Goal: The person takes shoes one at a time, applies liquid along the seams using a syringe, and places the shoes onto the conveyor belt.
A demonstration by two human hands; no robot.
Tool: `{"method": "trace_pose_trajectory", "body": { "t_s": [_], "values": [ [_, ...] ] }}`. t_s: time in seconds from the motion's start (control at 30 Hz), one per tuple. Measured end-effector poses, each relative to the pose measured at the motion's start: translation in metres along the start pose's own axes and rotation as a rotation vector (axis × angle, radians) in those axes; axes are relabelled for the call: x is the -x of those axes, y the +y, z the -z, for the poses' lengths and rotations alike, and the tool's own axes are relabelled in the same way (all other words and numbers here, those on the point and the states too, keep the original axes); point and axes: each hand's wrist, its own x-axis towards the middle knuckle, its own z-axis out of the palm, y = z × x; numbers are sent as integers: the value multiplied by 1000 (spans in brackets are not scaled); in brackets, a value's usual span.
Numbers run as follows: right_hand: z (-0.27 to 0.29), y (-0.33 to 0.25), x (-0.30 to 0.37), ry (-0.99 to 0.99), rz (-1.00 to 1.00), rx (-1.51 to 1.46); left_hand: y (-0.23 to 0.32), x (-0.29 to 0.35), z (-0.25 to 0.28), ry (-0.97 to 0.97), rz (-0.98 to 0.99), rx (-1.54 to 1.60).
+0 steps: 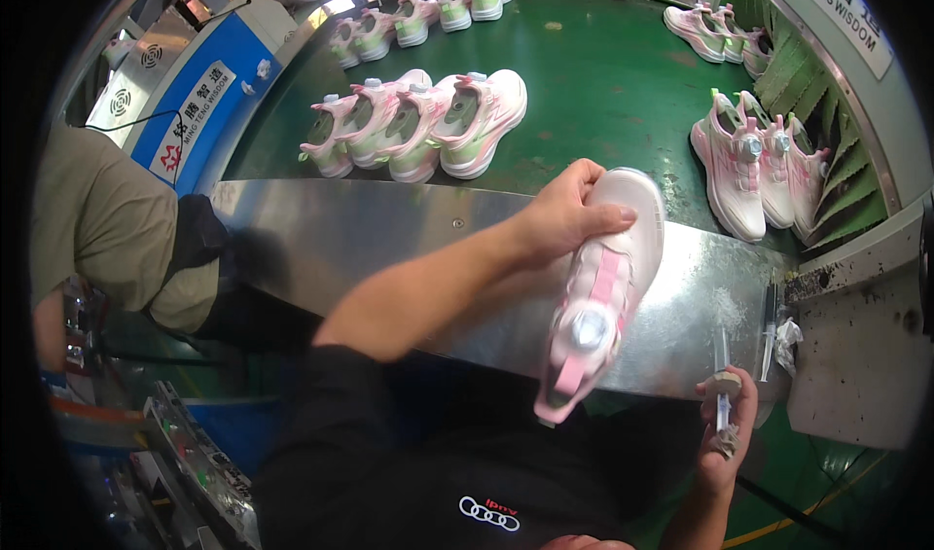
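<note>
My left hand (569, 214) grips the toe of a pink and white shoe (601, 292) with a round dial on its tongue. The shoe is tilted, heel down toward me, over the metal ledge (341, 239). My right hand (725, 438) sits lower right, fingers closed around a thin syringe-like tool (723, 375) that points upward. The two hands are apart, the tool's tip just right of the shoe.
A green conveyor belt (584, 73) carries several pink, white and green shoes: a group (418, 122) at centre left, more (413, 15) farther back, others (764, 156) along the right rail. Another person in a beige shirt (97, 219) stands at left beside a blue machine (195, 103).
</note>
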Motion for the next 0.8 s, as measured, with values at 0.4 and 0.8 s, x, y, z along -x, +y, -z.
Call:
{"method": "trace_pose_trajectory", "body": {
  "t_s": [0.4,0.8],
  "values": [
    [-45,-68,-36,-400,159,-844,-11,52,3,-235,-232,415],
    [-64,-81,-40,-449,143,-832,1,61,-4,-377,-309,318]
  ]
}}
